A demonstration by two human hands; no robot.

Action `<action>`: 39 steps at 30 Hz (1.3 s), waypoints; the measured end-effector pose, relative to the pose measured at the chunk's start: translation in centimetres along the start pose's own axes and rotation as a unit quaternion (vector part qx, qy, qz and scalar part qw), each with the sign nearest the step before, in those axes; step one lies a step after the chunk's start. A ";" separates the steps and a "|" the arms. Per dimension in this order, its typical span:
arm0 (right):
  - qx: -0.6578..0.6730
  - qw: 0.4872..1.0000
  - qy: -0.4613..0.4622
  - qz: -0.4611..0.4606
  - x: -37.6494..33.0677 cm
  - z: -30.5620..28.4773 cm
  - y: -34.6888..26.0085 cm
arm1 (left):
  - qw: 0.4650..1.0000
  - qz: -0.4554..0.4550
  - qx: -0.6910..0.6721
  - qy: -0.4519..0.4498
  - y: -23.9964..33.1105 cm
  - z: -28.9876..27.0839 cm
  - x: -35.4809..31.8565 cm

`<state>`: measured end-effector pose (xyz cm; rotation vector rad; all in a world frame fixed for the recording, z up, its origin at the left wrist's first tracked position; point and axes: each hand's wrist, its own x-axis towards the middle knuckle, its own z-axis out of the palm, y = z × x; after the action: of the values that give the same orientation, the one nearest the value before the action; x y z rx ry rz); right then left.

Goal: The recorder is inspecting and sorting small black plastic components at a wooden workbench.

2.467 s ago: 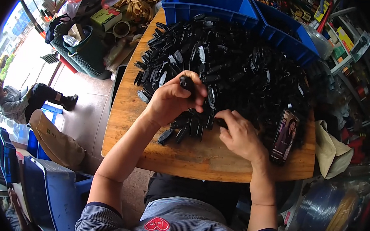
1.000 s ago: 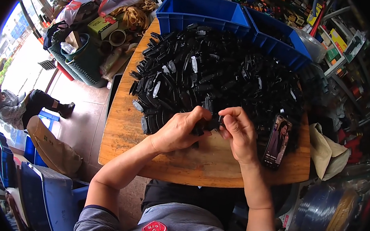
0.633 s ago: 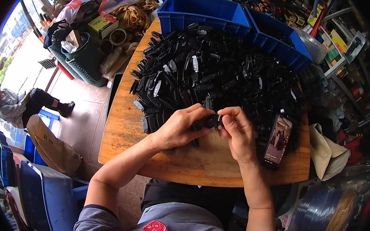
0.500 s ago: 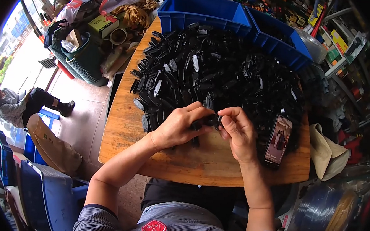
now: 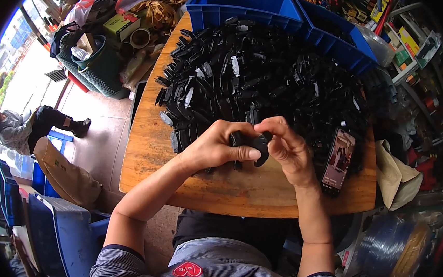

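Observation:
My left hand (image 5: 220,144) is closed around a black plastic strap-like piece (image 5: 261,153), its thumb laid along the front. One curved end of the piece sticks out past the thumb, and the rest is partly hidden by my fingers. My right hand (image 5: 289,153) pinches the piece's upper right end between bent fingers. Just beyond both hands spreads a large heap of similar black pieces (image 5: 236,82), some with grey oval faces.
Blue plastic bins (image 5: 246,16) stand along the table's far side. A phone (image 5: 339,161) with its screen lit leans at the heap's right. The wooden table (image 5: 175,192) has a curved near edge. At the far left a person (image 5: 17,127) sits; a blue container (image 5: 63,230) stands nearer.
My left thumb has come forward onto the front of the black piece, whose curved end now shows lower. My right fingers have shifted slightly up. The whole view has tilted a little.

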<state>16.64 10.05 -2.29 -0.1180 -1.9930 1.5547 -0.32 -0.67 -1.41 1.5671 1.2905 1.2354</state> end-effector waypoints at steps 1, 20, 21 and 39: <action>0.000 1.000 0.001 0.002 -0.1 0.3 -0.1 | 0.989 -0.108 -0.097 -0.029 0.0 0.0 -0.1; -0.059 0.982 0.096 0.152 -0.8 -1.7 -1.3 | 0.888 -0.148 -0.428 0.080 -2.3 0.2 0.5; -0.075 0.983 0.112 0.124 -0.8 -1.0 -1.3 | 0.887 -0.182 -0.417 0.080 -1.7 0.9 0.5; -0.143 0.974 0.075 0.159 -0.9 -3.2 -1.2 | 0.993 -0.088 -0.038 0.067 -1.0 1.2 0.1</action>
<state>19.39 12.05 -1.12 -0.6789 -2.1406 1.3822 0.55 -0.30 -2.61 1.3058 1.4159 1.2798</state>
